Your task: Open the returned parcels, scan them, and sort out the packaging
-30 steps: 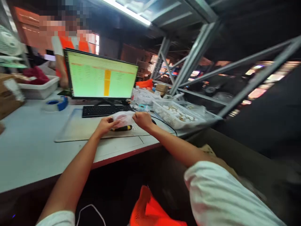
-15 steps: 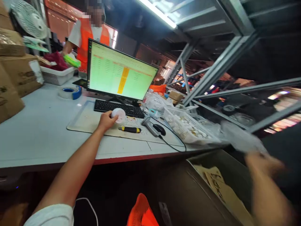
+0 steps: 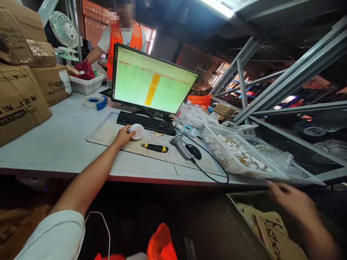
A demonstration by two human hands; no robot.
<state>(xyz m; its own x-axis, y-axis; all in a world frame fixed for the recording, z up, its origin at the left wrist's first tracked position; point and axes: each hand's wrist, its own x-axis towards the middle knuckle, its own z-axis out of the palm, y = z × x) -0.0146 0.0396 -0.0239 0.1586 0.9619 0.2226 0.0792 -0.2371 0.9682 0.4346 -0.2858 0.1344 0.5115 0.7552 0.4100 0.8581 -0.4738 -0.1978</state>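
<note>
My left hand is closed on a round white roll, its flat face turned up, over the desk mat in front of the black keyboard. Just right of it lies a yellow-and-black box cutter. A grey barcode scanner rests beside a black mouse. My right hand, somewhat blurred, hangs above a large cardboard box with brown printed paper packages inside. Its fingers look apart and nothing shows in them. Clear plastic bags lie on the desk's right side.
A white basket of small wrapped items stands at the desk's right. Behind are a monitor, blue tape dispenser and a co-worker in an orange vest. Cardboard boxes are stacked left; metal beams rise right.
My right hand has let go of a clear plastic bag and moved down toward the cardboard box. My left hand keeps the roll at the mat. The camera view has turned slightly.
</note>
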